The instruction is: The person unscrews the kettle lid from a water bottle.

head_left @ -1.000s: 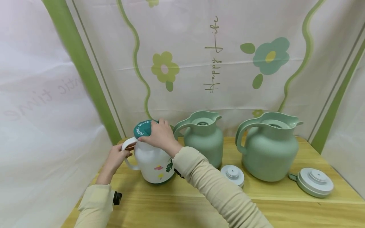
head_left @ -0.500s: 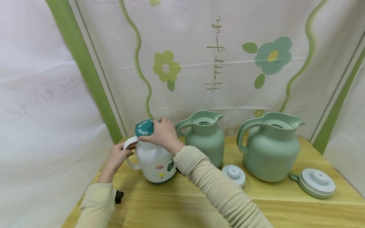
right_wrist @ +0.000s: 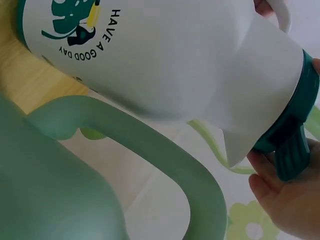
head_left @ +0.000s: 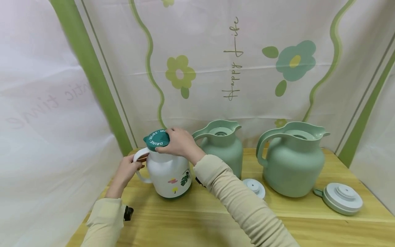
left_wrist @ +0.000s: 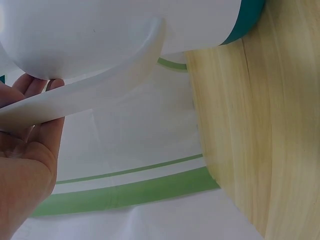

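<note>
A white vacuum jug with printed leaves stands upright at the left of the table. My left hand grips its white handle, fingers passing through the loop. On the jug's top sits a teal lid with white lettering. My right hand holds this lid by the rim, thumb at the near side; its other fingers are mostly hidden in the head view. In the right wrist view, fingers touch the lid beside its ribbed tab, close to the jug's spout.
Right of the white jug stand a smaller green jug and a larger green jug, both without lids. Two pale lids lie before them, a small lid and a larger lid. A patterned cloth hangs behind the wooden table.
The teal lid has turned a little counterclockwise, and its pointed edge now shows at the left. My right hand has shifted slightly to the right. My left hand keeps its grip on the handle.
</note>
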Demonstrator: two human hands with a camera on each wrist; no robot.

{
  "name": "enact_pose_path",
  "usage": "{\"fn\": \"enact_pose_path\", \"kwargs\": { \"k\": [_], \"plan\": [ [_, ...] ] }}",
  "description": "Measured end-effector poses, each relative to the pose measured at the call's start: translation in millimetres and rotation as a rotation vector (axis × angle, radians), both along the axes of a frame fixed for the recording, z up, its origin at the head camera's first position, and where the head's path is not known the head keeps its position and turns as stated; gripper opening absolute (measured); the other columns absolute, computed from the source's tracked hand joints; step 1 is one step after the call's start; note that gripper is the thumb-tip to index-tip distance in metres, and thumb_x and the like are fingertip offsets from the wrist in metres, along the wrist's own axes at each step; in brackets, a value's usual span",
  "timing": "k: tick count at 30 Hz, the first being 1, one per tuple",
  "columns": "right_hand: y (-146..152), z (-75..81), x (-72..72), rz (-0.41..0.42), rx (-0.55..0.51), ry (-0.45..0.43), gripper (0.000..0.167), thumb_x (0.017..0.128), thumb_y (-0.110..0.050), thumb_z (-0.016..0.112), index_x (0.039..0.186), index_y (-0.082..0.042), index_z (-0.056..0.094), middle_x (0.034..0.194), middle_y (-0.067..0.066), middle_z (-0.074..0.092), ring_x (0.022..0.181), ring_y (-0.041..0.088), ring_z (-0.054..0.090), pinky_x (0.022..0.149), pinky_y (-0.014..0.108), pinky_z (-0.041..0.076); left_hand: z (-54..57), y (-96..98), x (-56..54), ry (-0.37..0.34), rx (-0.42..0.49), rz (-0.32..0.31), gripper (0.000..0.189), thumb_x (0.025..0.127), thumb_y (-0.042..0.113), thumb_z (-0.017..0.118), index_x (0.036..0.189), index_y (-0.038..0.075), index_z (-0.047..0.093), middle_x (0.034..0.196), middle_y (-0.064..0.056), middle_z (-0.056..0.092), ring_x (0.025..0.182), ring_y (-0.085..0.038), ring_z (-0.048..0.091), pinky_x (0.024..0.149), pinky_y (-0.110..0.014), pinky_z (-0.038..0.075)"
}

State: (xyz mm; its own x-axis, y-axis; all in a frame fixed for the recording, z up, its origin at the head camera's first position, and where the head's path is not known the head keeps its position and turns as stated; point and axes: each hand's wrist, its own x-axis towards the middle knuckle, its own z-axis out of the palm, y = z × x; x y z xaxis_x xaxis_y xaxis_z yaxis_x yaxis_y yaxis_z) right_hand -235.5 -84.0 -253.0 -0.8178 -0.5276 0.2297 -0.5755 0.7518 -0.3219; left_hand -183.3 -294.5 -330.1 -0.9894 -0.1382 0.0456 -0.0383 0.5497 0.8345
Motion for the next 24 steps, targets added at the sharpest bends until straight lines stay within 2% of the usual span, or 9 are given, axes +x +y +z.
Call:
{"fn": "enact_pose_path", "kwargs": {
  "k": [5, 8, 12, 17, 20, 24],
  "plan": [
    [-8.9, -4.4, 9.1, -0.085, 0.124, 0.152, 0.083, 0.075, -0.078, 0.054, 0.124, -0.011, 0.058, 0.115, 0.003, 0.065, 0.101, 0.017, 0.063, 0.086, 0.029, 0.052, -0.2, 0.6, 0.0, 0.001, 0.005, 0.001, 0.05, 0.085, -0.002, 0.042, 0.134, -0.007, 0.05, 0.135, -0.028, 0.052, 0.125, -0.041, 0.053, 0.088, -0.034, 0.054],
    [-14.5, -5.8, 13.2, -0.135, 0.175, 0.19, 0.082, 0.075, -0.078, 0.053, 0.123, -0.011, 0.058, 0.114, 0.004, 0.065, 0.104, 0.018, 0.061, 0.088, 0.03, 0.05, 0.1, 1.0, -0.3, 0.005, 0.006, 0.0, 0.048, 0.085, -0.003, 0.042, 0.132, -0.009, 0.05, 0.135, -0.029, 0.052, 0.124, -0.041, 0.053, 0.088, -0.032, 0.054],
    [-15.8, -3.3, 12.2, -0.132, 0.143, 0.137, 0.079, 0.076, -0.073, 0.057, 0.126, -0.011, 0.057, 0.118, 0.005, 0.063, 0.107, 0.02, 0.06, 0.092, 0.033, 0.049, 0.1, 1.0, -1.3, 0.009, 0.016, -0.004, 0.049, 0.084, -0.004, 0.041, 0.133, -0.01, 0.05, 0.136, -0.03, 0.051, 0.125, -0.041, 0.052, 0.09, -0.035, 0.054],
    [-9.7, -0.5, 2.8, -0.054, 0.092, 0.057, 0.082, 0.076, -0.069, 0.061, 0.134, -0.011, 0.053, 0.126, 0.006, 0.06, 0.111, 0.022, 0.06, 0.097, 0.036, 0.048, 0.5, 0.5, -2.5, 0.017, 0.027, -0.011, 0.051, 0.083, -0.004, 0.041, 0.133, -0.01, 0.049, 0.136, -0.03, 0.051, 0.126, -0.041, 0.051, 0.094, -0.042, 0.053],
    [-5.8, -0.2, -3.5, -0.005, 0.081, 0.034, 0.083, 0.077, -0.066, 0.063, 0.139, -0.013, 0.049, 0.134, 0.006, 0.056, 0.12, 0.022, 0.054, 0.106, 0.037, 0.041, 0.6, 0.3, -2.0, 0.012, 0.027, -0.01, 0.049, 0.084, -0.004, 0.041, 0.133, -0.012, 0.048, 0.135, -0.031, 0.051, 0.125, -0.041, 0.052, 0.094, -0.04, 0.053],
    [-6.3, 0.9, -4.6, 0.015, 0.122, 0.019, 0.081, 0.08, -0.063, 0.061, 0.143, -0.016, 0.044, 0.145, 0.005, 0.047, 0.135, 0.023, 0.041, 0.118, 0.045, 0.022, 0.2, 0.9, -0.1, 0.002, 0.009, 0.002, 0.047, 0.085, -0.003, 0.043, 0.13, -0.012, 0.05, 0.133, -0.031, 0.052, 0.121, -0.04, 0.055, 0.087, -0.031, 0.054]
  ]
}}
